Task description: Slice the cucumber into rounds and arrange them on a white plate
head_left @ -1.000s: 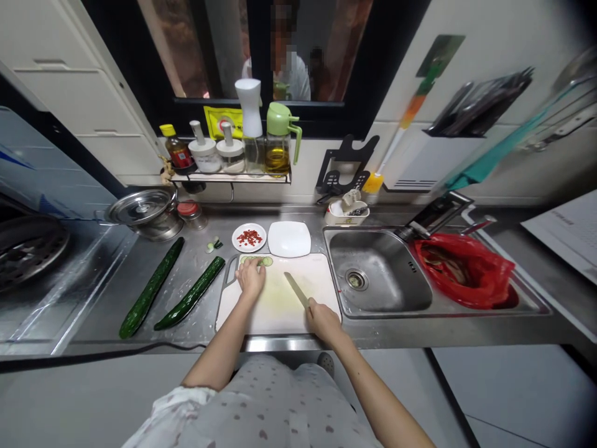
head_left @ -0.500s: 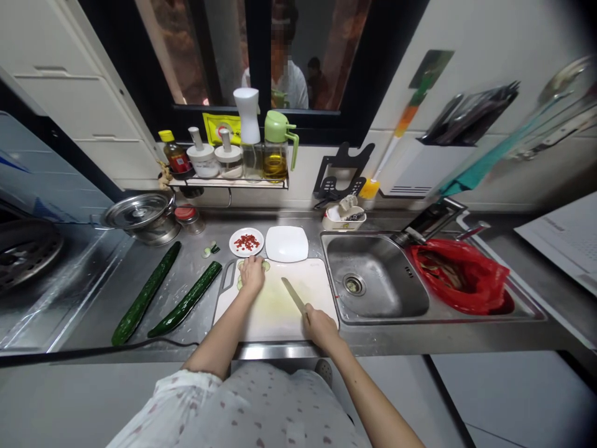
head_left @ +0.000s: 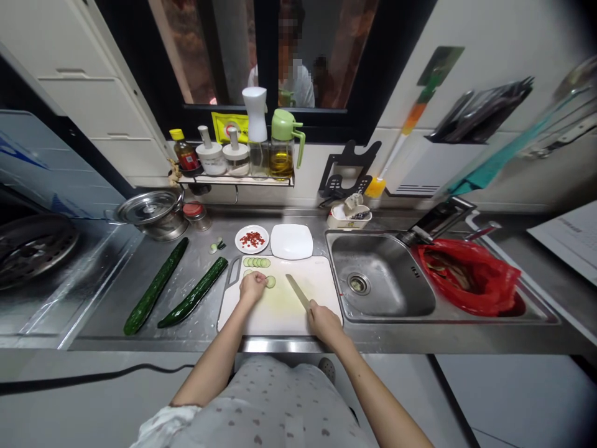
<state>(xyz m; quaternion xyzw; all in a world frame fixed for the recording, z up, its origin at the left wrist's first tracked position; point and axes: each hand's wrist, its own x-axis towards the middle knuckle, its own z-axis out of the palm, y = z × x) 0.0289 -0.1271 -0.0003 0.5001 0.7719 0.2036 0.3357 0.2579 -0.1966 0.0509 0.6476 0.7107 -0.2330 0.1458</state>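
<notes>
My left hand (head_left: 253,287) is over the left half of the white cutting board (head_left: 289,320), its fingertips pinched on a round cucumber slice (head_left: 270,282). Behind it a row of overlapping cucumber slices (head_left: 256,262) lies near the board's back left corner; another slice is partly hidden by the hand. My right hand (head_left: 324,322) grips the handle of a knife (head_left: 297,290), whose blade points away and to the left, low over the board. Two whole cucumbers, a long one (head_left: 156,286) and a shorter one (head_left: 193,292), lie on the counter left of the board.
Behind the board stand a white plate of chopped red pieces (head_left: 252,239) and a white square plate (head_left: 291,241). The sink (head_left: 382,274) adjoins the board on the right, with a red plastic bag (head_left: 471,283) beyond. A lidded steel pot (head_left: 153,214) sits back left.
My left hand has drawn back toward me from the row of slices, uncovering it, and now pinches a single slice. The right hand still holds the knife in nearly the same pose.
</notes>
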